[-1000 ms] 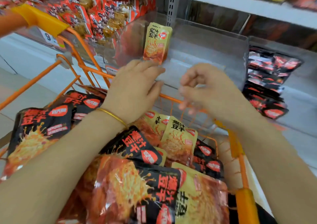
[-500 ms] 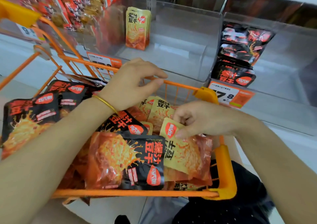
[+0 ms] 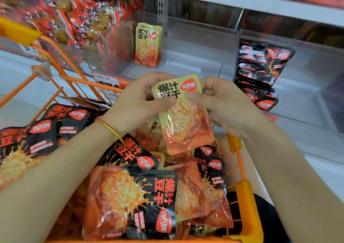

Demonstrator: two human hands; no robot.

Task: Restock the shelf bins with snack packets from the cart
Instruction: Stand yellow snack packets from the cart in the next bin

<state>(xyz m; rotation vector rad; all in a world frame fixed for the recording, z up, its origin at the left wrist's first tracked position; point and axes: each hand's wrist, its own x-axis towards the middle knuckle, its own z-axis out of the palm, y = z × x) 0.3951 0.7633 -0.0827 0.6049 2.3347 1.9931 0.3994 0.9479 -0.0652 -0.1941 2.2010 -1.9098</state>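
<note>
Left hand (image 3: 137,101) and right hand (image 3: 223,103) each pinch the top of one glossy yellow packet (image 3: 186,123), which hangs flat above the far end of the orange wire cart (image 3: 243,192). Inside the cart: a loose heap of crinkly black packets (image 3: 134,200). Beyond the cart, a clear rigid bin (image 3: 195,52) holds upright yellow pouches (image 3: 148,45) at its left wall; the hands partly block its front edge.

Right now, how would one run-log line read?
left hand, right hand: pinch yellow packet over cart | clear bin: nearly empty
</note>
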